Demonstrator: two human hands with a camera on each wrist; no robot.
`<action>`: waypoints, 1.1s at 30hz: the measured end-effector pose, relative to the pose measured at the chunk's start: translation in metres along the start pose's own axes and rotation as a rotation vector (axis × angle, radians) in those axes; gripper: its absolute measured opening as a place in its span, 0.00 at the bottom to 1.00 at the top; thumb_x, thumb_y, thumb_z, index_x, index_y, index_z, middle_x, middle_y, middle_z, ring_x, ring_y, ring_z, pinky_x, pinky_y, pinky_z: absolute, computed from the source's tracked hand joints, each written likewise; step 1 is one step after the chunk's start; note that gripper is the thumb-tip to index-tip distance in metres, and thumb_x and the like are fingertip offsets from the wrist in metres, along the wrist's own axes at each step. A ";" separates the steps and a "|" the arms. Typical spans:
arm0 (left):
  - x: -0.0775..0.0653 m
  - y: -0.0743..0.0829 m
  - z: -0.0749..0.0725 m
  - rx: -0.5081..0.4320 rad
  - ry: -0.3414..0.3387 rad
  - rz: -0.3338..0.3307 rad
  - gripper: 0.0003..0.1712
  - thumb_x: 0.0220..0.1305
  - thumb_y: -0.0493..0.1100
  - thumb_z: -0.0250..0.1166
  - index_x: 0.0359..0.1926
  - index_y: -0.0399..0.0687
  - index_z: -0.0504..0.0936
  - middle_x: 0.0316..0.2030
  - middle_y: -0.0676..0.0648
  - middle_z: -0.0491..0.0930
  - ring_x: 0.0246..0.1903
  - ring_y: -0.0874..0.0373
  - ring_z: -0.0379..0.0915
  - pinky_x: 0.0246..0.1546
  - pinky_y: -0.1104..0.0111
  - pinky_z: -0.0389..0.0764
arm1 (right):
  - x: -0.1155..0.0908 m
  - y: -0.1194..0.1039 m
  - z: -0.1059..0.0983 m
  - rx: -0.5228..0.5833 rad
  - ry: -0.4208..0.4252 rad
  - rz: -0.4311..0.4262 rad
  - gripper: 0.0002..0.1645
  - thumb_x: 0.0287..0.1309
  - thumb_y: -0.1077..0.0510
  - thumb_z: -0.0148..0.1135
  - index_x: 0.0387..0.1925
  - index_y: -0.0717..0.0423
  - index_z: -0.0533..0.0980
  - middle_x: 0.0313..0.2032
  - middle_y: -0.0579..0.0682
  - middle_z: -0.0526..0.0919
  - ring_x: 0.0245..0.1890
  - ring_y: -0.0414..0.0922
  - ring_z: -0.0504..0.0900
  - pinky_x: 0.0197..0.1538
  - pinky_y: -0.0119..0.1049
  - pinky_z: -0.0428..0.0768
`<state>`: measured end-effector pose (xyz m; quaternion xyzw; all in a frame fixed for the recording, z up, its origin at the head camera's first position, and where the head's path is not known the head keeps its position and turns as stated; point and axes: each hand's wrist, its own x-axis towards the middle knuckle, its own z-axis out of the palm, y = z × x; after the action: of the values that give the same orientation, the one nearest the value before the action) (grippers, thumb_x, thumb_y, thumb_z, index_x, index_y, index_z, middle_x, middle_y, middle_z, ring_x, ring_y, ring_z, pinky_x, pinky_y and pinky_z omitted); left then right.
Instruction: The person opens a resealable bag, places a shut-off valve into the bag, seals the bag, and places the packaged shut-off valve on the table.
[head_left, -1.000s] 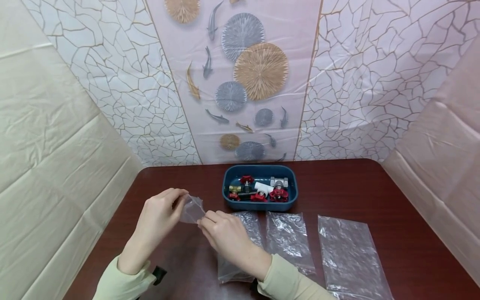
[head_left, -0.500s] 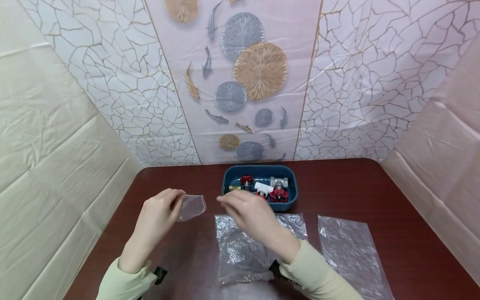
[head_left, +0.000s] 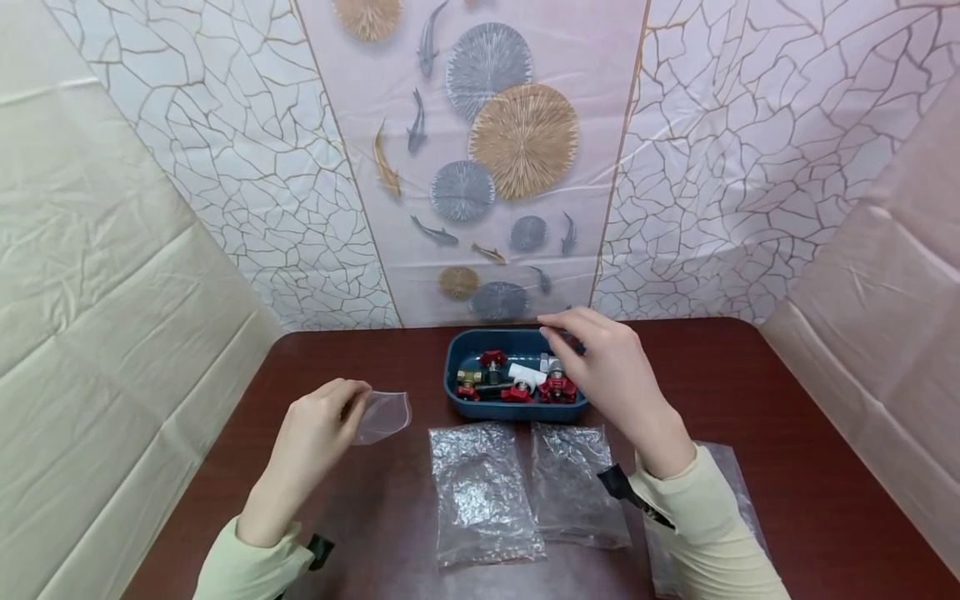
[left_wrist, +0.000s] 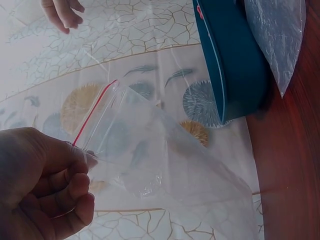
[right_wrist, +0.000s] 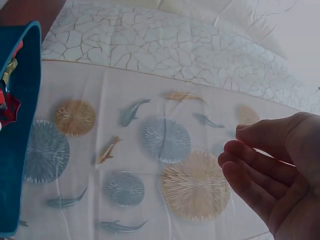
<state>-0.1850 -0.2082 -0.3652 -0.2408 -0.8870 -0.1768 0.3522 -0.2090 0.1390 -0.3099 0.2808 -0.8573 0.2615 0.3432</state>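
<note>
My left hand (head_left: 311, 437) pinches a small clear zip bag (head_left: 386, 417) by one edge, held above the left half of the table. In the left wrist view, a red line runs along the mouth of this zip bag (left_wrist: 165, 155), which looks flat with nothing visible inside. Over the right end of a blue tub (head_left: 517, 412) hovers my right hand (head_left: 615, 379), its fingers loosely bent and holding nothing. Inside the tub lie valves with red handles (head_left: 558, 387), a white pipe fitting (head_left: 528, 375) and a brass-coloured valve (head_left: 469, 378). The hand hides part of the tub's right end.
Two clear bags lie in front of the tub, a left one (head_left: 483, 500) and a right one (head_left: 576, 492). Farther right, another clear bag (head_left: 723, 462) is partly covered by the right sleeve. A patterned cloth (head_left: 420, 283) hangs behind the dark red table (head_left: 360, 508).
My right hand has let go of the small zip bag and moved right and up, past the tub's front to its right end. The left hand stays put with the bag.
</note>
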 end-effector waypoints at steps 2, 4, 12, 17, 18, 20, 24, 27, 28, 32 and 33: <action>0.000 0.001 0.000 -0.001 -0.002 0.003 0.03 0.54 0.36 0.66 0.32 0.45 0.82 0.27 0.53 0.78 0.22 0.62 0.72 0.22 0.65 0.73 | 0.001 0.002 0.004 0.004 -0.032 0.021 0.13 0.57 0.57 0.63 0.45 0.50 0.81 0.37 0.44 0.81 0.19 0.34 0.68 0.21 0.32 0.65; 0.001 0.001 0.001 -0.002 -0.001 0.003 0.03 0.54 0.36 0.65 0.32 0.45 0.82 0.27 0.54 0.78 0.22 0.62 0.72 0.22 0.65 0.73 | 0.004 0.004 0.009 0.007 -0.070 0.042 0.12 0.58 0.56 0.62 0.45 0.50 0.81 0.38 0.44 0.81 0.20 0.35 0.69 0.22 0.33 0.66; 0.000 -0.002 0.004 0.015 0.016 0.004 0.04 0.53 0.35 0.67 0.31 0.45 0.83 0.26 0.54 0.78 0.22 0.63 0.73 0.23 0.66 0.74 | 0.034 0.019 0.040 0.023 -0.281 0.163 0.13 0.60 0.52 0.59 0.45 0.50 0.80 0.42 0.47 0.80 0.34 0.42 0.79 0.35 0.39 0.76; -0.002 -0.001 0.006 0.021 0.007 -0.001 0.04 0.53 0.35 0.67 0.31 0.46 0.83 0.27 0.54 0.78 0.23 0.64 0.73 0.23 0.67 0.74 | 0.056 0.024 0.072 -0.050 -0.454 0.166 0.15 0.60 0.51 0.59 0.47 0.50 0.79 0.44 0.48 0.80 0.42 0.45 0.78 0.43 0.43 0.76; -0.002 -0.001 0.005 0.019 0.006 -0.007 0.04 0.53 0.36 0.67 0.32 0.46 0.83 0.27 0.54 0.78 0.23 0.64 0.72 0.23 0.67 0.74 | 0.060 0.024 0.078 -0.058 -0.486 0.161 0.15 0.60 0.50 0.59 0.47 0.50 0.79 0.44 0.48 0.80 0.43 0.45 0.78 0.43 0.43 0.75; -0.003 0.000 0.006 0.011 0.004 -0.016 0.04 0.53 0.35 0.67 0.32 0.46 0.83 0.27 0.55 0.78 0.23 0.64 0.72 0.23 0.67 0.74 | 0.065 0.024 0.089 -0.064 -0.540 0.164 0.16 0.60 0.50 0.59 0.48 0.49 0.79 0.45 0.48 0.80 0.42 0.45 0.78 0.42 0.42 0.76; -0.005 0.001 0.008 -0.002 0.002 -0.025 0.05 0.52 0.35 0.68 0.32 0.46 0.83 0.26 0.55 0.78 0.22 0.65 0.70 0.22 0.68 0.73 | 0.076 0.020 0.104 -0.060 -0.613 0.175 0.18 0.60 0.49 0.59 0.50 0.49 0.78 0.46 0.48 0.80 0.41 0.44 0.78 0.42 0.41 0.76; -0.005 0.001 0.009 -0.009 0.006 -0.022 0.05 0.51 0.35 0.68 0.31 0.46 0.83 0.26 0.55 0.78 0.22 0.65 0.70 0.22 0.68 0.72 | 0.084 0.019 0.115 -0.049 -0.649 0.189 0.18 0.60 0.48 0.59 0.50 0.49 0.78 0.45 0.47 0.80 0.41 0.43 0.79 0.43 0.40 0.76; -0.005 0.001 0.010 -0.009 0.009 -0.020 0.05 0.51 0.35 0.68 0.32 0.46 0.83 0.26 0.55 0.78 0.22 0.65 0.70 0.23 0.68 0.73 | 0.085 0.019 0.119 -0.042 -0.667 0.198 0.18 0.60 0.49 0.59 0.50 0.49 0.78 0.45 0.47 0.80 0.41 0.43 0.79 0.43 0.40 0.76; -0.003 0.001 0.011 -0.012 0.013 -0.010 0.04 0.53 0.36 0.67 0.32 0.46 0.83 0.27 0.55 0.78 0.23 0.66 0.71 0.24 0.69 0.73 | 0.085 0.022 0.139 -0.021 -0.749 0.223 0.19 0.60 0.50 0.60 0.51 0.51 0.77 0.45 0.48 0.81 0.40 0.43 0.79 0.42 0.39 0.76; -0.002 0.001 0.011 -0.016 0.011 -0.009 0.04 0.53 0.36 0.66 0.32 0.47 0.83 0.27 0.56 0.78 0.23 0.66 0.71 0.24 0.69 0.73 | 0.084 0.024 0.144 -0.012 -0.771 0.230 0.19 0.59 0.51 0.60 0.51 0.52 0.77 0.46 0.49 0.80 0.40 0.43 0.80 0.43 0.39 0.76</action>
<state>-0.1888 -0.2026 -0.3736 -0.2386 -0.8847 -0.1869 0.3542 -0.3394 0.0377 -0.3448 0.2584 -0.9506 0.1686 -0.0336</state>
